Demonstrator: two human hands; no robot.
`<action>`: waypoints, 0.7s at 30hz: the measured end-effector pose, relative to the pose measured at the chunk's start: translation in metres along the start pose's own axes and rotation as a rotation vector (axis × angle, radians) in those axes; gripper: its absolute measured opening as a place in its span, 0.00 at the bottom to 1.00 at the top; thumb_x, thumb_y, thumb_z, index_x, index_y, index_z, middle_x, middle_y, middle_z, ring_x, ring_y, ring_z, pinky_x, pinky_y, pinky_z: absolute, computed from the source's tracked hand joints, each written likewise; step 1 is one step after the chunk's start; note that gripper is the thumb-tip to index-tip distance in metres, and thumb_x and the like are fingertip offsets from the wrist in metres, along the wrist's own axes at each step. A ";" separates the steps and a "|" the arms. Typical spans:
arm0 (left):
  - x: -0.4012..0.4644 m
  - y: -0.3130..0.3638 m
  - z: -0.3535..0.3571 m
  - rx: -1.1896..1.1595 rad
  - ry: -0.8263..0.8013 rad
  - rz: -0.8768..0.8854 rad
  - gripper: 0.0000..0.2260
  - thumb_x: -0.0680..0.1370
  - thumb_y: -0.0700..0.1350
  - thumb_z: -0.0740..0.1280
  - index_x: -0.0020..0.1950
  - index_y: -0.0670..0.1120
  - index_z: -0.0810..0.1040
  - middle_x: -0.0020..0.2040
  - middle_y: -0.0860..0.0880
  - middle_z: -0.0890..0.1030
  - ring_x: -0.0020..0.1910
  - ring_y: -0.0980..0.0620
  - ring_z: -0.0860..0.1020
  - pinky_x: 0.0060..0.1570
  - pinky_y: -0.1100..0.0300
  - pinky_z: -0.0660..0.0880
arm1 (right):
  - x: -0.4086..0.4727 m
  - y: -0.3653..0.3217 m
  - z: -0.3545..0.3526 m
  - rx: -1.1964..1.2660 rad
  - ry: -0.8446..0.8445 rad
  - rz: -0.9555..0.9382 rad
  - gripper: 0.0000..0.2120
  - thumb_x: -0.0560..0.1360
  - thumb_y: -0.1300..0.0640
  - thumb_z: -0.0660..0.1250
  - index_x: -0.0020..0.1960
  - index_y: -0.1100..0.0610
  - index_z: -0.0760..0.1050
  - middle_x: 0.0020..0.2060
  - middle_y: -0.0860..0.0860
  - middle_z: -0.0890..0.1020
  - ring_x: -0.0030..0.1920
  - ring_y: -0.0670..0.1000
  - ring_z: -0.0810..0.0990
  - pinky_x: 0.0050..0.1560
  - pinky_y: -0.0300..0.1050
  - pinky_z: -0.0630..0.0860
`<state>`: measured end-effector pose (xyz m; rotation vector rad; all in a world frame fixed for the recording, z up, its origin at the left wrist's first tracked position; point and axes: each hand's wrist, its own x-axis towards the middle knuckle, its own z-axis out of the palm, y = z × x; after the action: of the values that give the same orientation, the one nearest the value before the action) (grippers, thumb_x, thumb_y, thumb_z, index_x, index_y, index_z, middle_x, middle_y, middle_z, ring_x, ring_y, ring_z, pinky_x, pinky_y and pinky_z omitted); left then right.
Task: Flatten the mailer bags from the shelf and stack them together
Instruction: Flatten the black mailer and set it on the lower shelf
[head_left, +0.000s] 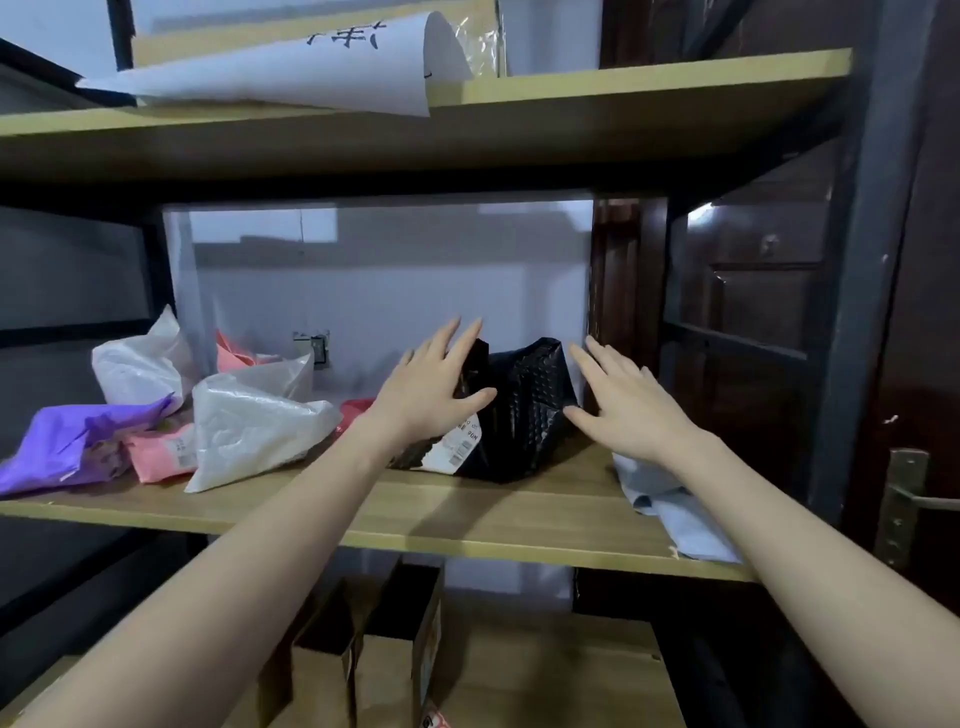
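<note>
Head view: wooden shelf (519, 525) across mid-frame carries the mailer bags.
Black mailer (519, 410): crumpled, upright, centre of frame.
Left heap: white bags (249, 421), purple bag (67, 441), pink bag (161, 452), left of centre.
Left hand (431, 395): fingers straight, spread wide, touching the black mailer's left side.
Right hand (623, 405): fingers spread wide at its right side; contact unclear.
Lower frame: open cardboard boxes (384, 649), contents unseen.

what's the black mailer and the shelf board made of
Black mailer: seemingly plastic bubble film, glossy, with a dimpled grid catching light and a white printed label. Shelf board: apparently wood-look laminate or plywood, matte, with pale grain lines and a chipped front edge near the right end.
</note>
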<state>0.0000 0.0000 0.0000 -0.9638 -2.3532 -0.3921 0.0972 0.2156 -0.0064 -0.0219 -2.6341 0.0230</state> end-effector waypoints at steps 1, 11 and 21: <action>0.005 -0.004 0.001 -0.026 0.032 0.007 0.35 0.78 0.59 0.60 0.78 0.51 0.46 0.79 0.46 0.50 0.76 0.45 0.55 0.73 0.47 0.56 | 0.005 -0.001 0.002 0.012 0.023 0.000 0.35 0.78 0.46 0.57 0.77 0.50 0.40 0.77 0.52 0.47 0.77 0.53 0.46 0.74 0.60 0.52; 0.048 -0.026 0.014 -0.062 -0.006 -0.001 0.33 0.76 0.62 0.61 0.76 0.51 0.55 0.72 0.48 0.67 0.69 0.46 0.68 0.61 0.50 0.69 | 0.054 -0.003 0.015 0.200 0.075 0.065 0.37 0.77 0.52 0.62 0.77 0.51 0.43 0.77 0.52 0.48 0.77 0.54 0.50 0.74 0.51 0.55; 0.040 -0.033 0.027 -0.252 0.245 0.037 0.10 0.74 0.53 0.70 0.53 0.53 0.78 0.51 0.56 0.80 0.51 0.50 0.78 0.48 0.56 0.73 | 0.062 -0.002 0.019 0.253 0.091 -0.017 0.33 0.74 0.60 0.65 0.76 0.52 0.55 0.75 0.50 0.60 0.74 0.51 0.59 0.73 0.47 0.60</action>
<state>-0.0572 0.0112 -0.0001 -1.0081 -2.0944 -0.7620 0.0341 0.2145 0.0069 0.0837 -2.5212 0.3410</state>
